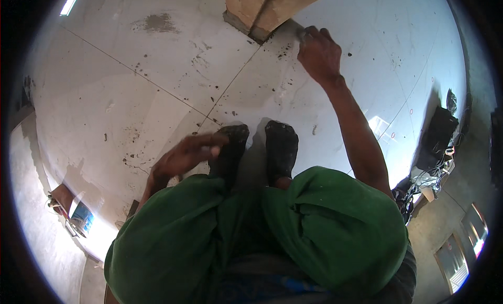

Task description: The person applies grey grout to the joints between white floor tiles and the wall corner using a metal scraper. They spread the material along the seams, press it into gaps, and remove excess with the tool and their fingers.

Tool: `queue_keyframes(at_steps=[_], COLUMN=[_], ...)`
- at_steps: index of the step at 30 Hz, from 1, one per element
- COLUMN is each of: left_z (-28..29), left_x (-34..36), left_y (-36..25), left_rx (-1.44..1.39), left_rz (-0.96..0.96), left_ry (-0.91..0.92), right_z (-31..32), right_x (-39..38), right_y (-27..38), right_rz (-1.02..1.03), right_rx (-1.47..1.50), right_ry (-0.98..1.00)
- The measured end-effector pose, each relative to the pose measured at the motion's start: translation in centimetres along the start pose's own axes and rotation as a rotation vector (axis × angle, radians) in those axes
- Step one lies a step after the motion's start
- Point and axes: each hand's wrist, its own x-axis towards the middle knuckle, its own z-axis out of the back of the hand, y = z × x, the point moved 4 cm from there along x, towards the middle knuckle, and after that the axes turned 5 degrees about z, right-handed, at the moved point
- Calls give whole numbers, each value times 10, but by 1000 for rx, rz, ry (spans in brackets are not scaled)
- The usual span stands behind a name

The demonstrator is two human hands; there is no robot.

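My right hand (320, 55) is stretched forward, closed around a scraper with a flat grey blade (290, 28); its handle is mostly hidden in the fist. The blade lies low by the foot of a brown-faced column (283, 8), near crumbs of dirt on the floor. My left hand (191, 153) hovers above my left knee and shoe, holding nothing, its fingers stretched out and slightly blurred. Pale floor tiles (173, 68) spread around my two dark shoes, with thin joint lines between them.
Dark crumbs and a brown smear (160, 23) mark the tiles. On the right lie a black bag-like object (439, 128) and tangled cables (430, 181). A bucket-like container (81, 218) stands at left. Grey walls bound both sides.
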Motion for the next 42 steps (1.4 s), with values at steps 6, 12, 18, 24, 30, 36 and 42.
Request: queue_keyframes(at_steps=[6, 12, 18, 24, 30, 36, 42], left_z=[-10, 26, 33, 22, 18, 22, 24], left_x=[-72, -74, -46, -19, -13, -10, -2], left_y=[-5, 1, -38, -22, -22, -11, -12], left_rx=[-336, -525, -87, -31, 60, 1, 75], left_rz=[-262, -382, -57, -51, -5, -6, -22], left_ry=[324, 456, -217, -292, -271, -303, -304], right_z=[15, 1, 29, 26, 21, 12, 3], right_x=[-27, -13, -52, -25, -26, -25, -22], right_y=[43, 20, 87, 89, 95, 101, 112], right_rz=[193, 29, 201, 110, 172, 197, 222], right_rx=[255, 19, 369, 256, 241, 193, 180], right_ry=[19, 34, -5, -23, -31, -24, 17])
